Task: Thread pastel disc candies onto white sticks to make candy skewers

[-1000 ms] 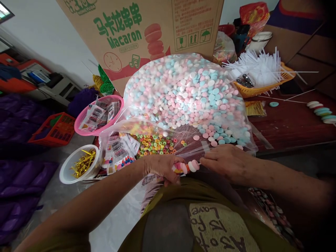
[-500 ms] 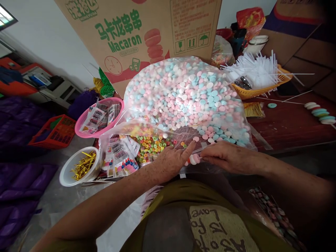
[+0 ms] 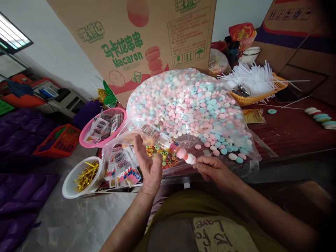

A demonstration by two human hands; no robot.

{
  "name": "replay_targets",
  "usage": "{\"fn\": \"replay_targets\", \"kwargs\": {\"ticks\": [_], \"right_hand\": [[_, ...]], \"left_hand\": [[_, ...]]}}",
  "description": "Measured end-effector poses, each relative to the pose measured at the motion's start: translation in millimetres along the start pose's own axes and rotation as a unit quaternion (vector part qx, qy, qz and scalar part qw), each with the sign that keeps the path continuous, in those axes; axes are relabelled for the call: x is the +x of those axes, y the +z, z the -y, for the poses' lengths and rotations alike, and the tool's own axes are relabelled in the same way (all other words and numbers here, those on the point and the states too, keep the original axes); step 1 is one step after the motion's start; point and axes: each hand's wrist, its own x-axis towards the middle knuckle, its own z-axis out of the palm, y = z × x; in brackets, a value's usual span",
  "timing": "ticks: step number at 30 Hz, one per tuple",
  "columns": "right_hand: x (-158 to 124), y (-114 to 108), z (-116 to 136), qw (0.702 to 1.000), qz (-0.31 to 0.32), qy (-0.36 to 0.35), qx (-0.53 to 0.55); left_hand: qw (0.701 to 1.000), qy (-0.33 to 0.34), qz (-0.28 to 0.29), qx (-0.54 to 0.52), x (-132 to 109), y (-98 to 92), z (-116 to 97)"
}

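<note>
My right hand (image 3: 215, 172) pinches the near end of a candy skewer (image 3: 181, 153) strung with pink, white and red pieces. A clear printed wrapper (image 3: 157, 137) lies over the far end of the skewer, pointing up and left. Beside it, my left hand (image 3: 149, 166) is raised with thumb and fingers apart, holding nothing. Behind both hands spreads a big clear bag (image 3: 183, 101) of pink, blue and white candy discs, some of them loose at its mouth. Small coloured candy rings (image 3: 168, 159) lie under the skewer, partly hidden by my left hand.
Flat printed wrappers (image 3: 122, 168) lie at the left, near a white bowl (image 3: 67, 178) of gold ties and a pink basket (image 3: 83, 138). A yellow basket (image 3: 252, 101) of white sticks stands right, and a large carton (image 3: 160, 28) rises behind.
My left hand has left the skewer's near end, moved left and opened. The skewer, still in my right hand, now points up-left with a printed wrapper over its far end.
</note>
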Motion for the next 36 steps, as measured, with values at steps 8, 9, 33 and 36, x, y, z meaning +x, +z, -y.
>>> {"fn": "replay_targets", "kwargs": {"ticks": [8, 9, 33, 36], "right_hand": [[8, 31, -12, 0.993, 0.021, 0.066, 0.092], [8, 33, -10, 0.994, 0.021, 0.065, 0.085], [7, 34, -12, 0.943, 0.145, 0.165, 0.250], [7, 35, -10, 0.983, 0.077, 0.118, 0.117]], "left_hand": [[0.737, -0.286, 0.121, -0.601, 39, 11.0, -6], [0.736, -0.275, 0.117, -0.607, 41, 11.7, -9], [0.645, -0.348, 0.161, -0.661, 27, 27.8, 0], [0.643, -0.373, 0.122, -0.658, 28, 29.8, 0]]}}
